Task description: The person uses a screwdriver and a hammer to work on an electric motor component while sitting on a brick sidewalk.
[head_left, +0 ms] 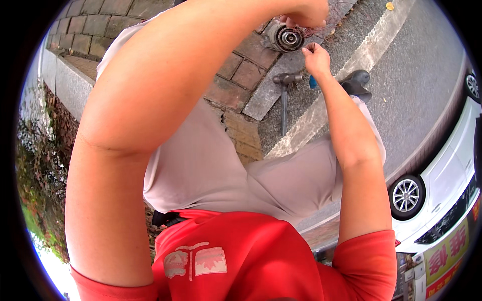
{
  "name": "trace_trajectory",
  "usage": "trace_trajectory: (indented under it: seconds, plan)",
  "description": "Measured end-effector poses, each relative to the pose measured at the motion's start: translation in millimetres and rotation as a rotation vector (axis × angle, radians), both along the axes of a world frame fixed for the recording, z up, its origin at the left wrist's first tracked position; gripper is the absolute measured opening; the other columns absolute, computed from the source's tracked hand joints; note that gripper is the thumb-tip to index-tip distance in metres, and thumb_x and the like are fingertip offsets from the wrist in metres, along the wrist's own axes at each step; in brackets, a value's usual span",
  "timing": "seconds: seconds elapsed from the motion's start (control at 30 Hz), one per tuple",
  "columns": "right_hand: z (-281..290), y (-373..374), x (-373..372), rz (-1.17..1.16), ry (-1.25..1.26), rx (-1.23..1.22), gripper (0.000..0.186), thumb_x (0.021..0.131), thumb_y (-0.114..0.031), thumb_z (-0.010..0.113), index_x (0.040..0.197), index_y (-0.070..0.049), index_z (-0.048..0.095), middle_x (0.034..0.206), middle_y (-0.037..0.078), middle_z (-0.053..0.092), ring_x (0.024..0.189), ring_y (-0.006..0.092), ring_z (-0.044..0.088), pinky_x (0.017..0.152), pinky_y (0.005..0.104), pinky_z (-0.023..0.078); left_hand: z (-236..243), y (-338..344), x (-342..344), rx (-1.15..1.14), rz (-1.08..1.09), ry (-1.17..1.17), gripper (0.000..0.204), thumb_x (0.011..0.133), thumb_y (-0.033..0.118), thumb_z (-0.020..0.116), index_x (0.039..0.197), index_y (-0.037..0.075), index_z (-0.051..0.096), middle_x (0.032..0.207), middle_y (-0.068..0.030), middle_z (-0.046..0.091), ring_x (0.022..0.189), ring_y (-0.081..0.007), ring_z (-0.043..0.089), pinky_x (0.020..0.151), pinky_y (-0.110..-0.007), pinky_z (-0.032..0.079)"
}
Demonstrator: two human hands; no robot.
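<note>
the left arm is looming large, bending sharply at the elbow, its forearm slanting up and across to the right; the left hand is curling at the top edge of view, its fingers partly hiding. the right arm is bending more gently, reaching up and inward, and the right hand is pinching, fingertips bunching together, just below the left.
</note>
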State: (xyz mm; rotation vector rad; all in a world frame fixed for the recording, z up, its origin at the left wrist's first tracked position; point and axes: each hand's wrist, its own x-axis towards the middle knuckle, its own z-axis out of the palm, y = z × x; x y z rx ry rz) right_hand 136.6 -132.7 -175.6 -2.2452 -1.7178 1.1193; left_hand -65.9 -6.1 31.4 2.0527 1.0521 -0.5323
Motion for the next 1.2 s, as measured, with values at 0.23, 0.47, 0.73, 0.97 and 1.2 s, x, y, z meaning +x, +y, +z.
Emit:
trace_trajectory:
  seconds: [0.23, 0.47, 0.73, 0.97, 1.2]
  plan:
    - [0.3, 14.1, -10.5, 0.082, -0.129, -0.005, 0.026, 0.088, -0.025, 0.068, 0.098, -0.001, 0.070, 0.099, 0.023, 0.071, 0.099, 0.0409, 0.067, 0.088, 0.0461, 0.052, -20.4, 4.0, 2.5, 0.152, -0.060, -0.022, 0.043, 0.097, 0.039, 0.057, 0.091, 0.002, 0.076, 0.093, -0.0227, 0.072, 0.090, -0.0375, 0.070, 0.079, -0.048, 0.055]
    - [14.7, 8.5, -7.7, 0.035, -0.009, -0.111, 0.031, 0.088, -0.030, 0.070, 0.097, -0.001, 0.072, 0.095, 0.023, 0.072, 0.096, 0.0381, 0.069, 0.087, 0.0441, 0.052, -32.8, 4.6, 9.5, 0.173, -0.109, -0.082, 0.043, 0.097, 0.039, 0.057, 0.091, 0.000, 0.076, 0.093, -0.0238, 0.071, 0.092, -0.0386, 0.070, 0.081, -0.048, 0.054]
    - [-9.6, 2.1, -11.1, -0.318, 0.128, -0.203, 0.028, 0.093, -0.022, 0.067, 0.102, 0.005, 0.068, 0.088, 0.020, 0.073, 0.077, 0.0297, 0.072, 0.075, 0.0393, 0.055, -27.4, 2.8, 11.3, 0.094, -0.124, -0.034, 0.046, 0.097, 0.040, 0.056, 0.093, -0.002, 0.075, 0.097, -0.0243, 0.071, 0.093, -0.0417, 0.069, 0.082, -0.049, 0.054]
    - [-10.1, -3.4, -44.0, -0.810, 0.450, -0.131, 0.019, 0.101, -0.012, 0.059, 0.104, 0.007, 0.055, 0.080, 0.012, 0.066, 0.060, 0.0177, 0.065, 0.047, 0.0302, 0.046, 16.2, 7.4, -7.2, 0.478, 0.091, -0.111, 0.046, 0.094, 0.041, 0.061, 0.088, -0.004, 0.072, 0.088, -0.0268, 0.070, 0.087, -0.0405, 0.069, 0.080, -0.048, 0.054]
    - [-43.1, -31.0, -52.4, -1.174, 0.653, 0.143, 0.017, 0.098, -0.010, 0.062, 0.091, 0.004, 0.056, 0.071, 0.014, 0.067, 0.053, 0.0224, 0.065, 0.047, 0.0366, 0.052, 26.0, -59.6, 54.5, 0.128, -0.184, -0.089, 0.036, 0.090, 0.040, 0.070, 0.107, 0.008, 0.069, 0.130, -0.0226, 0.061, 0.102, -0.0391, 0.068, 0.091, -0.045, 0.054]
